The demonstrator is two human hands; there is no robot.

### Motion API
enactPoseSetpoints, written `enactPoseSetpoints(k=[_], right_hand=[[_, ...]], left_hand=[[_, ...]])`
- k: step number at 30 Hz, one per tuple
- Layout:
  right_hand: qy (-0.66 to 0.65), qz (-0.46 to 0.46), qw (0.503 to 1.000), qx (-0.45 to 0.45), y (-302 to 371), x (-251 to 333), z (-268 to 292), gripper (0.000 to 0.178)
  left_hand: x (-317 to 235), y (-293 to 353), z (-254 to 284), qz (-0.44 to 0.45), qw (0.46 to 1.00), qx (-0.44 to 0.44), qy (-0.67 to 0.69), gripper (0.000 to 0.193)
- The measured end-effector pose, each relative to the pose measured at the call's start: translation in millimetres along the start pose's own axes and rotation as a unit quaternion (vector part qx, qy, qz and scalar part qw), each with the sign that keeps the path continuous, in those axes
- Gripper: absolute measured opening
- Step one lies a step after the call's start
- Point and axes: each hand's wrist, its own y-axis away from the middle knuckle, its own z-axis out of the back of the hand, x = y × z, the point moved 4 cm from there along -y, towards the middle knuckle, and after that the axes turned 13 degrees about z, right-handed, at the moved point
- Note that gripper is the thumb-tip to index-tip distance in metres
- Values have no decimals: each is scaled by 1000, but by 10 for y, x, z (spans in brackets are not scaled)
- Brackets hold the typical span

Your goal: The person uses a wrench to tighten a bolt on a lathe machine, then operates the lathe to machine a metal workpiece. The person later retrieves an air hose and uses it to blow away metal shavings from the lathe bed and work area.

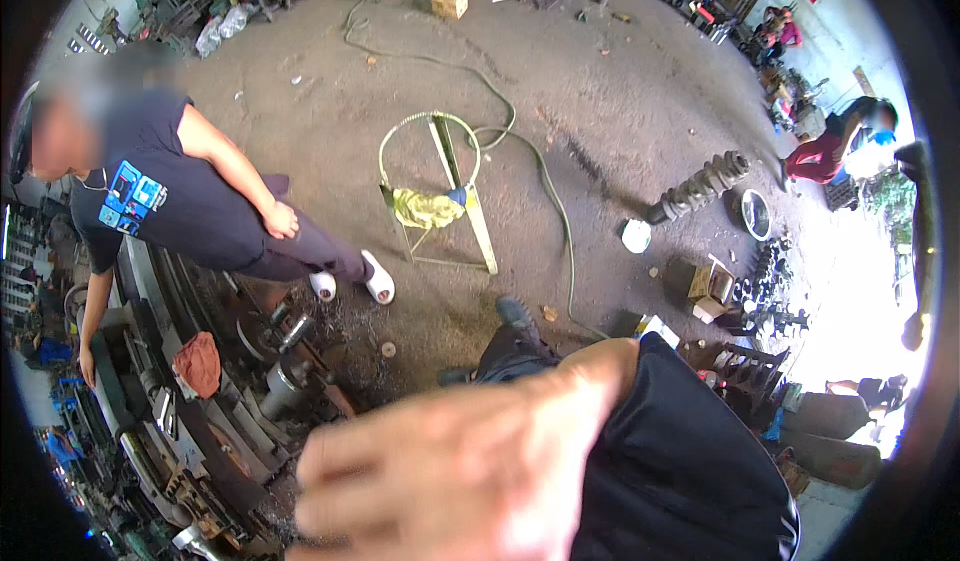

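My right hand [450, 466] reaches across the lower middle, close to the camera, out of a black sleeve [680, 461]. Motion smears its fingers, so whether they are open or closed cannot be told, and no held thing shows. Left of it, the hand is nearest to a lathe [200, 421] with a metal chuck-like cylinder [288, 386]. A reddish-brown rag [198, 364] lies on the machine beside a few metal tools [165, 411]. My left hand is out of the picture.
A co-worker [170, 191] stands at the left, one hand on the machine. Ahead is a metal stand [435, 191] with a yellow cloth; a hose [545, 176] snakes over the floor. A large crankshaft-like part [700, 189] and an open carton [712, 286] lie right, near another person [850, 146].
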Motion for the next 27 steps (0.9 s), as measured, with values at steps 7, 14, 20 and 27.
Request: enactPoseSetpoints(k=[7, 14, 20, 27], right_hand=[[163, -63, 972, -159, 252, 92, 1130, 31], [180, -58, 979, -77, 552, 230, 2405, 29], [183, -126, 973, -65, 864, 272, 3922, 47], [181, -414, 873, -181, 1671, -231, 4433, 27]], left_hand=[[-873, 897, -1745, 16, 973, 225, 50, 17], [-2070, 2373, -3528, 46, 899, 426, 90, 14], [-2752, 3405, -4755, 74, 821, 559, 91, 14], [-3389, 4109, -6094, -40, 703, 710, -24, 18]])
